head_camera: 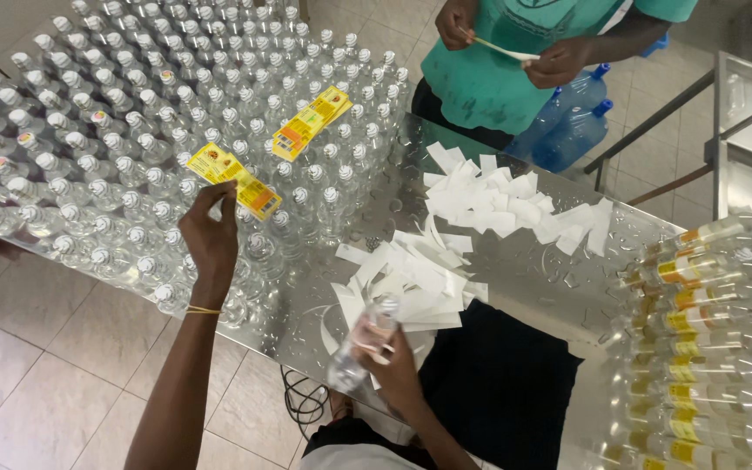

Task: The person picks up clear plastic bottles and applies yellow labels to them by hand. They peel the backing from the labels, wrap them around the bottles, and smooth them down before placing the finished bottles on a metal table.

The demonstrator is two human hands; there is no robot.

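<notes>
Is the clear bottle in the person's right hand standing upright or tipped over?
Tipped. The right hand holds the clear bottle slanted over the table's edge, its length running diagonally, unlike the standing bottles seen cap-on.

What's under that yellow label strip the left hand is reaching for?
The yellow label strip under the left hand lies on the white caps of clear bottles standing packed together. The steel table beneath them is hidden there.
</notes>
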